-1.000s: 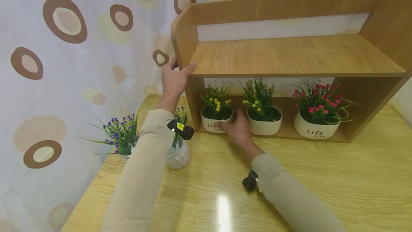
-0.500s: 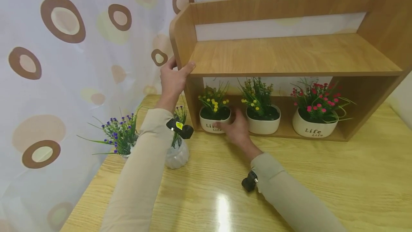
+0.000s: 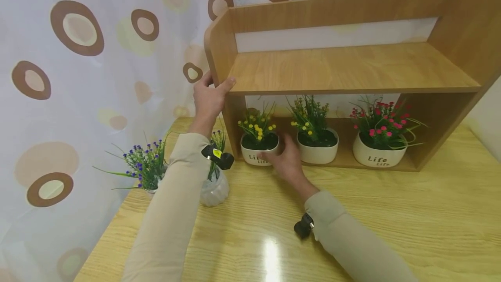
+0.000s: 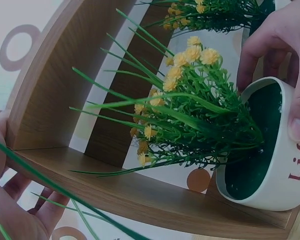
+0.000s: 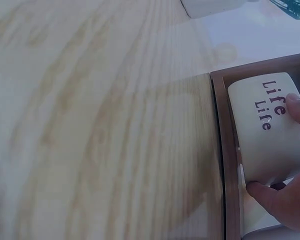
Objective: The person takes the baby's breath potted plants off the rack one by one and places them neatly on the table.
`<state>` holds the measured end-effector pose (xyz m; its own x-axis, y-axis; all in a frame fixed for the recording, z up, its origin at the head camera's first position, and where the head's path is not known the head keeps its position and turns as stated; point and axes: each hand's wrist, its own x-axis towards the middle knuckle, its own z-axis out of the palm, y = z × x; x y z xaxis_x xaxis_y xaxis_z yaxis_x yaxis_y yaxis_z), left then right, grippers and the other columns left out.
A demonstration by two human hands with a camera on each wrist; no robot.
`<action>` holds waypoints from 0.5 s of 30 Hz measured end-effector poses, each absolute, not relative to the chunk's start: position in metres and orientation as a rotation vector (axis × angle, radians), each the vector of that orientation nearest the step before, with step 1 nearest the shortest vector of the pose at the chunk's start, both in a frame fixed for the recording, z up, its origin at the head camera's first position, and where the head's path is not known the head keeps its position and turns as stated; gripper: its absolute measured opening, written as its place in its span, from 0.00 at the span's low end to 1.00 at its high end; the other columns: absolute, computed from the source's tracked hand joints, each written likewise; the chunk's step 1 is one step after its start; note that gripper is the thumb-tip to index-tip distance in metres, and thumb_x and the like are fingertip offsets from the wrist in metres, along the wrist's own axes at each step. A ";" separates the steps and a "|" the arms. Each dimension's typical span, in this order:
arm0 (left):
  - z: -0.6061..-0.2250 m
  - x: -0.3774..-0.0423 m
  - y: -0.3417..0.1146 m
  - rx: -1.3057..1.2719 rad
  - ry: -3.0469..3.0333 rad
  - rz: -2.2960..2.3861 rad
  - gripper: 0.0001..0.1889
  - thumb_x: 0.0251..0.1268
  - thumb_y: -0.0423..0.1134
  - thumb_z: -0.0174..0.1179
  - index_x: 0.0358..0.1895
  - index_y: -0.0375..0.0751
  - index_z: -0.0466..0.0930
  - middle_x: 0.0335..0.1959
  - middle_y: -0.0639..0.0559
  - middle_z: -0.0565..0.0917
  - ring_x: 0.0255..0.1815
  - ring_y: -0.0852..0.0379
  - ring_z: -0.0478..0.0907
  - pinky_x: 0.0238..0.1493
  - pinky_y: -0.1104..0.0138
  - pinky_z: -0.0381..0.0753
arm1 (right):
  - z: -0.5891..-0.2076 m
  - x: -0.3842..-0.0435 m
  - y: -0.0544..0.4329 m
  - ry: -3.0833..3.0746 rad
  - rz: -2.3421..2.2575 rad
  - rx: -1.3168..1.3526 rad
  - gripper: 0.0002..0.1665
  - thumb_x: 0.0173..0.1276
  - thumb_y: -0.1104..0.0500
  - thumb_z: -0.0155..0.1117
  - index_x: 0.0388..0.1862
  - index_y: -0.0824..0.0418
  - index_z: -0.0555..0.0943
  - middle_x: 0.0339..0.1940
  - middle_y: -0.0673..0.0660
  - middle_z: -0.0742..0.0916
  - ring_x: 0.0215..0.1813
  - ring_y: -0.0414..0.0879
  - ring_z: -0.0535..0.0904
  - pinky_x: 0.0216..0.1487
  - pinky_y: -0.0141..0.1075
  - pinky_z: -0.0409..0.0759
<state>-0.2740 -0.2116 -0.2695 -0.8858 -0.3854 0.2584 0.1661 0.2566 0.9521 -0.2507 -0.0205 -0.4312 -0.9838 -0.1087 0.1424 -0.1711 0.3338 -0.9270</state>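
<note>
My left hand [image 3: 209,101] grips the left side panel of a wooden shelf unit [image 3: 352,66], its thumb on the upper board's front edge and its fingers round the outer side. In the lower compartment, my right hand [image 3: 288,162] holds a white flower pot [image 3: 249,151] with yellow flowers and "Life" lettering. The left wrist view shows that pot [image 4: 280,192] with one digit on its lettered front and other fingers behind its rim. It stands upright at the left end; its base overlaps the shelf's front edge in the head view.
A second yellow-flowered pot [image 3: 318,153] and a pink-flowered pot [image 3: 377,158] stand to the right in the same compartment. On the wooden table [image 3: 242,229], a purple-flowered plant [image 3: 146,166] and a ribbed white pot [image 3: 215,190] stand by my left forearm. Patterned sheeting [image 3: 117,73] hangs behind.
The held pot has come slightly forward to the shelf's front edge, with my right hand moving along with it. My left hand keeps its grip on the panel. The head view has shifted slightly.
</note>
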 end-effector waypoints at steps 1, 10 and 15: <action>-0.270 -0.274 -0.212 0.198 -2.091 -1.669 0.30 0.63 0.47 0.70 0.68 0.47 0.75 0.57 0.48 0.77 0.58 0.49 0.75 0.62 0.52 0.75 | -0.431 -0.250 -0.020 -2.520 1.761 0.265 0.53 0.54 0.54 0.82 0.75 0.61 0.64 0.73 0.61 0.72 0.74 0.55 0.64 0.74 0.47 0.62; -0.270 -0.276 -0.212 0.188 -2.069 -1.675 0.28 0.63 0.45 0.70 0.66 0.46 0.78 0.55 0.47 0.77 0.56 0.50 0.75 0.60 0.55 0.76 | -0.428 -0.242 -0.016 -2.495 1.775 0.286 0.52 0.56 0.55 0.82 0.75 0.62 0.64 0.72 0.60 0.72 0.73 0.54 0.65 0.73 0.47 0.64; -0.271 -0.278 -0.212 0.164 -2.050 -1.680 0.27 0.63 0.43 0.70 0.65 0.44 0.78 0.53 0.45 0.77 0.54 0.49 0.76 0.58 0.57 0.78 | -0.427 -0.238 -0.013 -2.450 1.826 0.300 0.52 0.55 0.58 0.82 0.74 0.62 0.64 0.70 0.60 0.74 0.71 0.54 0.68 0.70 0.45 0.68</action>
